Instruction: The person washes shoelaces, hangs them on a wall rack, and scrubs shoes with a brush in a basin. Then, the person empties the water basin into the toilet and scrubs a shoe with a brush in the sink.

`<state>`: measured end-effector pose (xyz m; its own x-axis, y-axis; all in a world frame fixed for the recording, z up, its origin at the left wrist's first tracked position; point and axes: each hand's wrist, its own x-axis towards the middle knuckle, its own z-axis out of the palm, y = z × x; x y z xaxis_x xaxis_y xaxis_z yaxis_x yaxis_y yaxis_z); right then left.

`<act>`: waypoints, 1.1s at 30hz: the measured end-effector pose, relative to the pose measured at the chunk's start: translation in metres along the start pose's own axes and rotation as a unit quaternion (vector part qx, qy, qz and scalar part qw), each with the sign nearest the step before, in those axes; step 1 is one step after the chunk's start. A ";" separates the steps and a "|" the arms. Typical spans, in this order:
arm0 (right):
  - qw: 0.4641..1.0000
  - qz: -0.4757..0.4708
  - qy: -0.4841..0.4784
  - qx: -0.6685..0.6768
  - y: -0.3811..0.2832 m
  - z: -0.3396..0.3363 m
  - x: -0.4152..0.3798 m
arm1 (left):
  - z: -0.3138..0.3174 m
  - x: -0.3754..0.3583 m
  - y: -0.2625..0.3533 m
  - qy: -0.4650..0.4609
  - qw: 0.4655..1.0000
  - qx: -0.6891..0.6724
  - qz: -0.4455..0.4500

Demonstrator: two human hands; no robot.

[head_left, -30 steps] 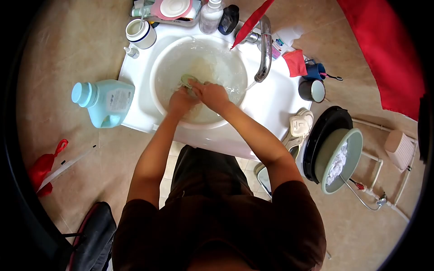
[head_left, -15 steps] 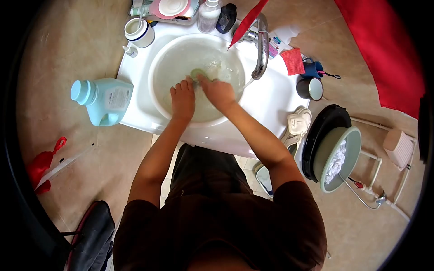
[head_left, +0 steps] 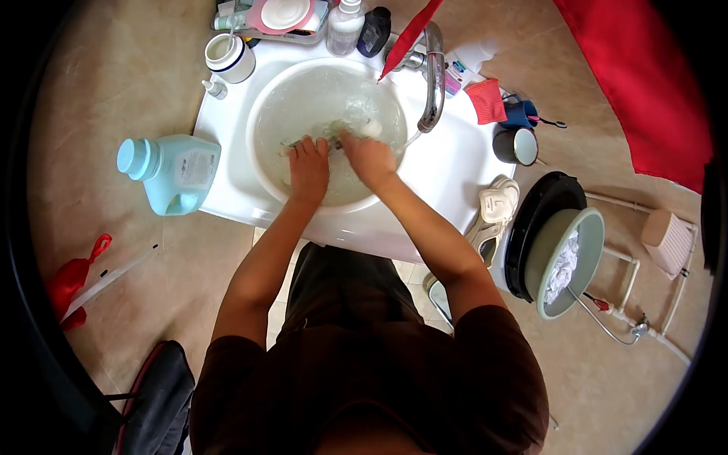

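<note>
Both hands are down in a round white basin [head_left: 258, 174] of water, which stands in the sink. Between them lies a pale greenish, wet thing [head_left: 334, 127], partly under the rippled water; I cannot tell its kind. My left hand [head_left: 309, 171] bends its fingers over the thing's near left part. From the right, my right hand [head_left: 370, 161] grips it with fingers closed, their tips hidden. A whitish rounded lump [head_left: 371, 129] shows at the water just beyond the right knuckles. The chrome faucet [head_left: 434, 83] arches close to the basin's right rim.
A light-blue detergent jug [head_left: 178, 173] stands on the sink's left edge. Bottles, a white mug [head_left: 230, 58] and a soap box line the back. At right are an enamel cup [head_left: 516, 146], a beige shoe [head_left: 497, 203] and a green basin [head_left: 597, 250] with white cloth.
The green oval that showed at my right fingertips has gone lower or turned, and the whitish lump now shows beyond that hand. The water is more stirred; both hands stay close together.
</note>
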<state>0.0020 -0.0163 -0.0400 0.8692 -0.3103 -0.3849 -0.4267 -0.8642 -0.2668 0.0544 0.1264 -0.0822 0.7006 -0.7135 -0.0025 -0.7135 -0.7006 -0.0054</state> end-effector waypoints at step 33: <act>0.989 0.074 -0.129 0.004 0.032 0.013 0.009 | 0.007 0.024 -0.011 0.057 0.985 0.018 0.160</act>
<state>-0.0071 -0.0416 -0.0633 0.7050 -0.3201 -0.6328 -0.5470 -0.8134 -0.1979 0.0792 0.1174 -0.0892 0.4333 -0.8953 0.1031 -0.8960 -0.4403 -0.0583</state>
